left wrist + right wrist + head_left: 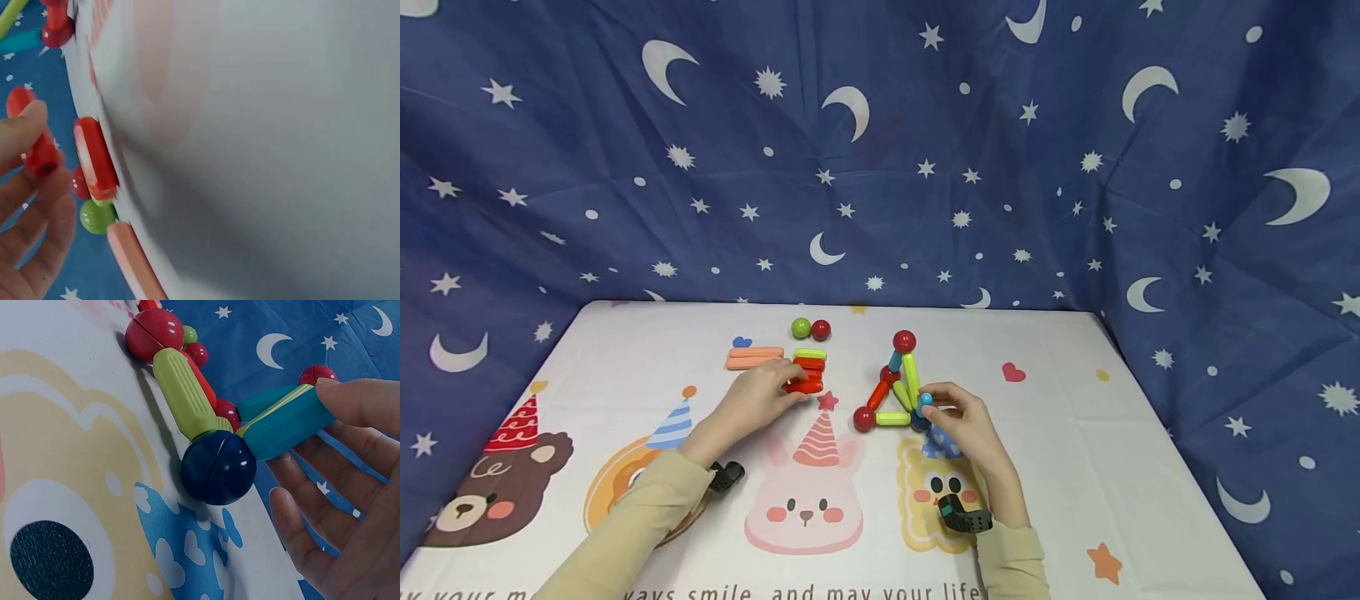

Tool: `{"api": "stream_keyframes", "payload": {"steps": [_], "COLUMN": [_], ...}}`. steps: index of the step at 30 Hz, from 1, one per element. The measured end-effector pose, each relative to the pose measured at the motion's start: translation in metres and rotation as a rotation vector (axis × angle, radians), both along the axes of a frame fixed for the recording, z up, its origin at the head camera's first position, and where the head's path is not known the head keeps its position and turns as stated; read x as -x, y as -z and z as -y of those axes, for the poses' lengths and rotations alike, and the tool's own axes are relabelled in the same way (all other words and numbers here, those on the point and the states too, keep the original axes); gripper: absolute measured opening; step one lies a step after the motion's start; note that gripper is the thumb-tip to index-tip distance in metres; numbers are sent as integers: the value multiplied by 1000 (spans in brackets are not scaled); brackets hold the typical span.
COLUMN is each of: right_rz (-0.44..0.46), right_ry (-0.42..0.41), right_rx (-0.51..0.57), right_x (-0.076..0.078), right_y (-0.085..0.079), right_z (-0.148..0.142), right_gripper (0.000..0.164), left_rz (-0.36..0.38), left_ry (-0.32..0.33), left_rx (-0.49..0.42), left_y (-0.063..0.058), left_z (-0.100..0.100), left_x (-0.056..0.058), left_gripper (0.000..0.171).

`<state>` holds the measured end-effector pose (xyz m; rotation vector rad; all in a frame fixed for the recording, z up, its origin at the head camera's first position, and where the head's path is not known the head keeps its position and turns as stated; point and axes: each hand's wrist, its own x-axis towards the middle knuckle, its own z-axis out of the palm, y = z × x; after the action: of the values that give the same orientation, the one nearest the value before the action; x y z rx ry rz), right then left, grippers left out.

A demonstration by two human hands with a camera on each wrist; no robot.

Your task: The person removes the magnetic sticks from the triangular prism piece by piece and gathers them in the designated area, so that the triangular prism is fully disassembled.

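My left hand [758, 397] pinches a red stick [44, 150] between thumb and fingers, above the other red sticks [95, 159] in the left wrist view. With thumb and fingers, my right hand [967, 423] holds a blue stick [290, 428] whose lower end meets a dark blue ball [219, 467]. That ball forms one corner of a frame of sticks and balls. A yellow-green stick [183, 392] runs from it to a red ball [864, 418]. Another red ball [905, 341] tops the frame, joined by a slanting yellow-green stick [912, 379] and a teal stick [895, 361].
Behind the left hand lie orange sticks [755, 358] and a short yellow-green stick [810, 354]. A green ball [801, 327] and a red ball [821, 330] sit farther back. A starry blue curtain [895, 250] hangs along the back of the printed white tablecloth [1075, 467].
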<state>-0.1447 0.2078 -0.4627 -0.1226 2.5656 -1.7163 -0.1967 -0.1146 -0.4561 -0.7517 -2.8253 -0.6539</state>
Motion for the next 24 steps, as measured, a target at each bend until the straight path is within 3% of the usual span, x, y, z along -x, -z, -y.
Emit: {"api": "stream_keyframes", "payload": {"steps": [8,16,20,24], "right_rz": [-1,26,19,11], "right_ry": [3,-5,-10,-4], "right_rx": [14,-8,-17,-4], "right_x": [0,-15,-14,-7], "right_y": [0,-39,-36,-18], "right_z": [-1,12,11,6], "right_gripper": [28,27,28,27], "left_rz": [110,97,102,105], "left_ry": [25,0,-35,-68], "left_rx": [78,74,53,41], "left_y": [9,13,13,14], "left_z": [4,2,2,2], "left_x": [13,13,14,15], "left_gripper": [23,20,18,18]}}
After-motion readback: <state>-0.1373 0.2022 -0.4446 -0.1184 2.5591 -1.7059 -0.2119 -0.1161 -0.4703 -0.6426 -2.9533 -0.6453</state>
